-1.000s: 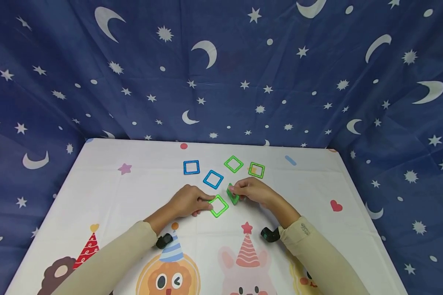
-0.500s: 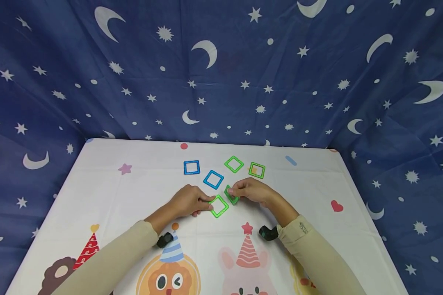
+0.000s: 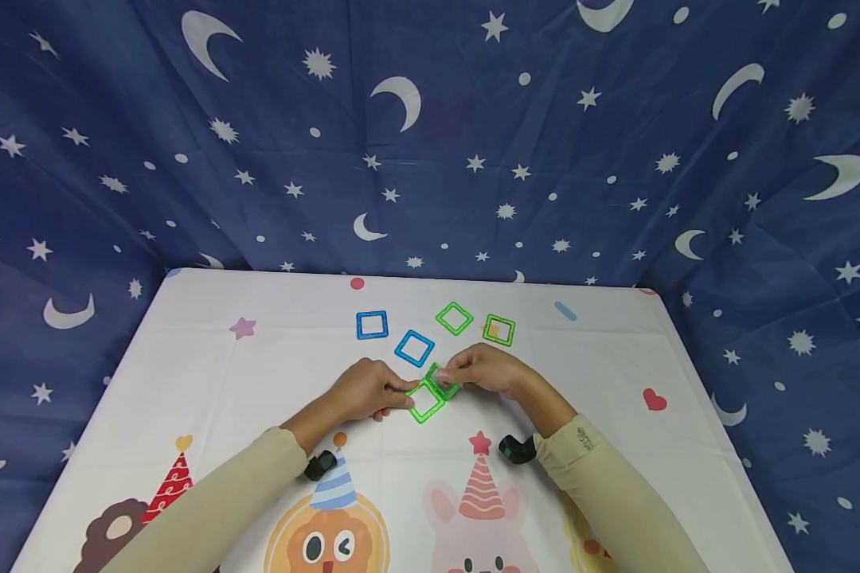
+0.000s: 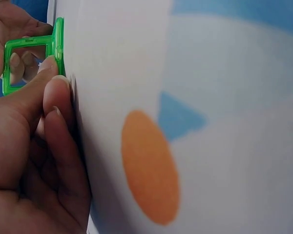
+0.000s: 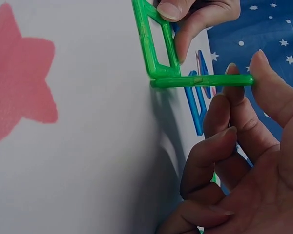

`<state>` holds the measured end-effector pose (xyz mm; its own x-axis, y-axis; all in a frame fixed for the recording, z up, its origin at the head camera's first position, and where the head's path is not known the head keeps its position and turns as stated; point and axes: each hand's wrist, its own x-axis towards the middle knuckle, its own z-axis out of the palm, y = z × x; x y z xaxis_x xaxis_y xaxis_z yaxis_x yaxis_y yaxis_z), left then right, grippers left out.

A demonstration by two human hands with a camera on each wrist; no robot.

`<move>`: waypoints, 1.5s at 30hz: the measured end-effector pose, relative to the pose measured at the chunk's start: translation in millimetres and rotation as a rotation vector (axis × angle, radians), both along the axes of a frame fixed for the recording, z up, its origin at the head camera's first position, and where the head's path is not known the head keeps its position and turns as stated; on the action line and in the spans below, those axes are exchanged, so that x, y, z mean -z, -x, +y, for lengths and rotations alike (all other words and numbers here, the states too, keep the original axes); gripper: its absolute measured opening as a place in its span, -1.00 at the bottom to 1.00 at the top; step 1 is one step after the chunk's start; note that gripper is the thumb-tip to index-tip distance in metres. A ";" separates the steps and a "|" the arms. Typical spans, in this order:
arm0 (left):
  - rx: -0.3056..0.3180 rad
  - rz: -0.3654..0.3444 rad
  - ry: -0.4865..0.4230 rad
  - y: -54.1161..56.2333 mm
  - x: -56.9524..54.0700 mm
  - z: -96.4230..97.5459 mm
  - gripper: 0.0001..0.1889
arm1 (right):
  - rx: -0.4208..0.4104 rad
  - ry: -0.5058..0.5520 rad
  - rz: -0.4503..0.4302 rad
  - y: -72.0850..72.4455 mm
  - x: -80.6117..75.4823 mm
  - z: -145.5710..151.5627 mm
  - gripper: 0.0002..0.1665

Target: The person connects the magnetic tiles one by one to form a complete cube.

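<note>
A green square magnetic tile (image 3: 432, 411) lies flat on the table, its left corner pinched between the thumb and index finger of my left hand (image 3: 369, 390). My right hand (image 3: 494, 370) pinches a second green magnetic tile (image 5: 205, 81) by its upper edge. This one stands upright, its lower edge against the flat tile's right side, so the two make a corner in the right wrist view. In the left wrist view, the upright tile (image 4: 29, 41) rises from the flat one, with my right fingers seen through its opening.
Behind my hands lie two blue square tiles (image 3: 408, 359) and two more green ones (image 3: 447, 326). The white tablecloth (image 3: 588, 366) carries printed cartoon animals and shapes. A dark blue curtain (image 3: 430, 159) with moons and stars hangs along the table's back edge and sides.
My right hand has brought its green tile leftward, turning it, from apart to against the flat tile's edge. My left hand and the flat tile have stayed in place.
</note>
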<state>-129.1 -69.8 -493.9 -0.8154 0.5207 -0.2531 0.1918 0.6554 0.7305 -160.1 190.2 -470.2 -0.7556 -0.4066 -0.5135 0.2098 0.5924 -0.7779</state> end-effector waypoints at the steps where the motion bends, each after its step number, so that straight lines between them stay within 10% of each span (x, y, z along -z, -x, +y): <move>1: -0.001 -0.003 -0.002 -0.1 -0.3 0.1 -0.58 | -0.005 -0.002 0.000 0.0 -0.8 -0.4 -0.69; 45: -0.023 -0.041 0.001 1.1 0.7 0.0 -0.57 | -0.042 0.041 -0.010 -3.5 7.4 7.7 -0.72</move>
<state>-130.2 -69.8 -494.6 -0.8160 0.5019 -0.2870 0.1471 0.6602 0.7365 -156.6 198.0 -477.5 -0.7321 -0.4591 -0.5032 0.1934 0.5682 -0.7998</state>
